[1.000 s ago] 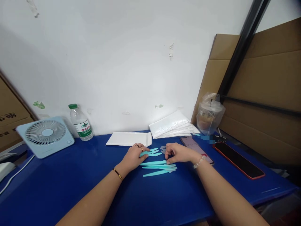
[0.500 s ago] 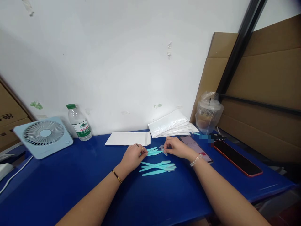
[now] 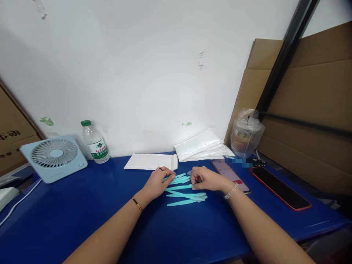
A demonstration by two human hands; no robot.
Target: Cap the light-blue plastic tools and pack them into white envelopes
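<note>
Strips (image 3: 187, 196) in teal lie fanned on the blue desk (image 3: 82, 220); the left hand (image 3: 158, 182) pins some flat with an open grip, steadying them, while the right hand (image 3: 208, 179) pinches one end.

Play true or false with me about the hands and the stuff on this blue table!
1. The water bottle has a green cap. True.
2. The fan stands between the two phones. False: it stands at the left end of the table, next to the water bottle.
3. The left hand and the right hand are both at the teal strips. True.
4. The right hand holds the drink cup. False: the drink cup stands untouched in a clear bag, by the cardboard.
</note>
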